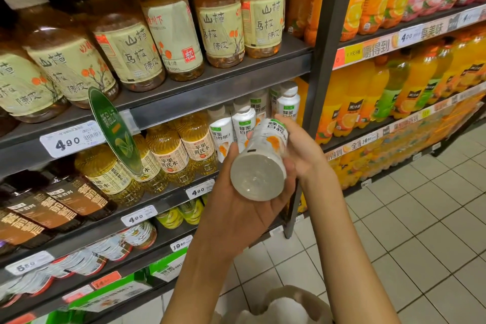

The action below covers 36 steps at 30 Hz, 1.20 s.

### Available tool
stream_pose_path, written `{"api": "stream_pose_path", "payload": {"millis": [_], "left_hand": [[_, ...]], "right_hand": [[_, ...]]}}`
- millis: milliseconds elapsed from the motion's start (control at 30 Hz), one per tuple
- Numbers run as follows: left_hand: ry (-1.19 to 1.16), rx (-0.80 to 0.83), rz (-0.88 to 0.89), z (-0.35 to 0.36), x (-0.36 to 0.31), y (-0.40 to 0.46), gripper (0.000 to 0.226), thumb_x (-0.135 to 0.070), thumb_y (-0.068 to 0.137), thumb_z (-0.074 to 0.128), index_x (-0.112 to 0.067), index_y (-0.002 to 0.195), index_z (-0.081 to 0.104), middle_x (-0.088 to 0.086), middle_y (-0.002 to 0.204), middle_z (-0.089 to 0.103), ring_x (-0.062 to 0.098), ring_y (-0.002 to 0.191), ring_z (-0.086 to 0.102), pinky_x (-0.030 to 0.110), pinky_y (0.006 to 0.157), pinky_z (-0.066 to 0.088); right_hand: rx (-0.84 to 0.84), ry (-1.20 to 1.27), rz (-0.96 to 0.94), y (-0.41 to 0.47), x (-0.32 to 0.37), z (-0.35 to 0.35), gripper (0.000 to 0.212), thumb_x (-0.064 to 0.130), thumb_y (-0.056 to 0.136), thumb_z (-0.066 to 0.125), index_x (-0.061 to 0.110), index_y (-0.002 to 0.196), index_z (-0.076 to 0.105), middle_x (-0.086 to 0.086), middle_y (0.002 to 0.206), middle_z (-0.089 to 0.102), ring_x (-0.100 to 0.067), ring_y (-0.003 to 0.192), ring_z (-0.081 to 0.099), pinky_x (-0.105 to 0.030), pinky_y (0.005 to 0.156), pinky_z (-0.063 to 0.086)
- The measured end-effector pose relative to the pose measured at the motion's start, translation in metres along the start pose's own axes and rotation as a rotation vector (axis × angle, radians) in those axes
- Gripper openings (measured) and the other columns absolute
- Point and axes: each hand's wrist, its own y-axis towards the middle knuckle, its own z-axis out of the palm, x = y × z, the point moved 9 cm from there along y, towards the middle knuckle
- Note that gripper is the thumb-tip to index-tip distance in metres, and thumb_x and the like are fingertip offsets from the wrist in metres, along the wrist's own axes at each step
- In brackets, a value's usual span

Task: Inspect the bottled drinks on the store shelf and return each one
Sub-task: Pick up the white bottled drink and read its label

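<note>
White bottle [263, 158] tilted between both hands, off-shelf.

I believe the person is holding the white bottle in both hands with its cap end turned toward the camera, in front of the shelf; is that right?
Not quite: the head view shows the white bottle with its base, not its cap, toward the camera. The left hand and right hand do hold it before the shelf.

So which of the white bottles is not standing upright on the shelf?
The white bottle held in both hands: left hand under it, right hand round its top. It is tipped, base toward the camera; the other white bottles stand upright.
</note>
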Motion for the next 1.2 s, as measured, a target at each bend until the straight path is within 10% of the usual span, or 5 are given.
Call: {"api": "stream_pose_path", "payload": {"millis": [133,233,433,967,1200], "left_hand": [[0.158,-0.021,-0.064,-0.011,0.005,0.001,0.068,-0.037,0.069,0.079,0.008,0.117,0.059,0.024,0.103,0.058,0.032,0.082,0.065,0.039,0.068,0.058],[0.701,-0.181,-0.049,-0.037,-0.005,-0.002,0.071,-0.051,0.067,0.071,-0.004,0.119,0.059,0.018,0.112,0.065,0.031,0.099,0.066,0.041,0.083,0.056],[1.342,-0.167,0.014,-0.032,-0.012,0.001,0.036,-0.049,0.069,0.069,-0.043,0.101,0.052,-0.037,0.090,0.065,-0.017,0.087,0.061,0.004,0.063,0.048],[1.532,-0.312,0.530,-0.034,-0.047,0.013,0.055,-0.010,0.072,0.078,-0.046,0.101,0.049,-0.019,0.100,0.060,-0.007,0.093,0.059,0.004,0.067,0.047],[1.601,-0.139,0.583,-0.008,-0.056,0.015,0.051,-0.017,0.067,0.081,-0.044,0.101,0.056,-0.030,0.099,0.065,-0.007,0.095,0.062,0.006,0.070,0.048]], "right_hand": [[-0.047,0.109,-0.070,0.002,0.000,-0.004,0.013,0.022,0.089,0.057,0.010,0.087,0.052,-0.011,0.080,0.049,-0.022,0.072,0.055,-0.036,0.074,0.047],[-0.058,0.113,-0.241,-0.005,0.020,-0.009,0.017,0.020,0.089,0.060,0.011,0.076,0.053,-0.005,0.062,0.057,-0.017,0.057,0.059,-0.028,0.058,0.051],[0.025,-0.126,-0.593,-0.037,0.064,0.002,0.039,0.019,0.088,0.066,0.006,0.123,0.056,-0.011,0.106,0.073,-0.026,0.091,0.071,-0.032,0.071,0.057],[0.632,-0.666,-0.793,-0.094,0.061,0.070,0.034,0.005,0.074,0.072,0.017,0.105,0.063,0.005,0.089,0.070,-0.030,0.091,0.063,-0.037,0.085,0.051],[0.712,-0.725,-0.841,-0.103,0.067,0.078,0.040,0.006,0.074,0.073,0.018,0.109,0.061,0.008,0.095,0.069,-0.028,0.098,0.064,-0.033,0.088,0.049]]}}
